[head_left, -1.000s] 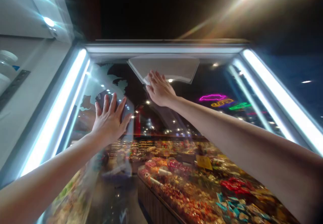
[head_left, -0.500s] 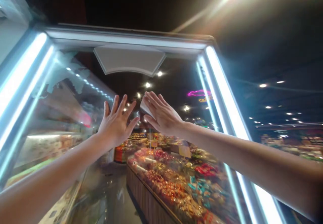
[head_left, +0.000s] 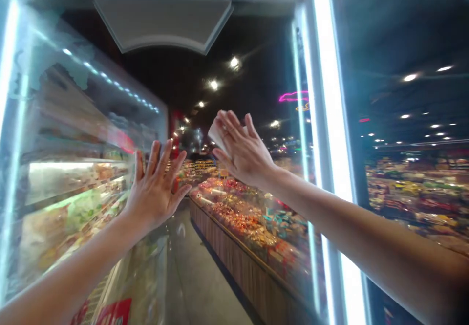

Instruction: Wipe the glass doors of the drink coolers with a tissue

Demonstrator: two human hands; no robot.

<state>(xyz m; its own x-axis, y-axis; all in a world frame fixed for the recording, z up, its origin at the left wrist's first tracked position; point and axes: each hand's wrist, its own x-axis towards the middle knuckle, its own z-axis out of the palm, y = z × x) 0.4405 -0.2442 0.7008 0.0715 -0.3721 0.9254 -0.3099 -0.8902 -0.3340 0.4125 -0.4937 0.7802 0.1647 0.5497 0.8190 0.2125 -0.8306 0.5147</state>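
My left hand (head_left: 156,188) is raised with its fingers spread, palm facing a glass pane (head_left: 260,71). It holds nothing. To the right and slightly higher, my right hand (head_left: 245,154) keeps a white wipe (head_left: 217,133), perhaps a folded tissue or cloth, under its palm and fingers against the pane. Only the wipe's left edge shows clearly past the fingers. Whether the left palm touches the glass I cannot tell. Bright light strips run up the pane's right side (head_left: 331,95) and left side (head_left: 8,66).
A pale curved-edged panel (head_left: 164,19) is at the top of the pane. Beyond the glass, a wood-sided bin (head_left: 234,247) holds many colourful wrapped items. Lit shelves (head_left: 76,188) with packaged goods line the left. A grey floor aisle (head_left: 186,261) runs between them.
My view has tipped downward and shifted, so the frame's top edge sits higher. My hands have moved further apart, the right with the wipe going up relative to the left.
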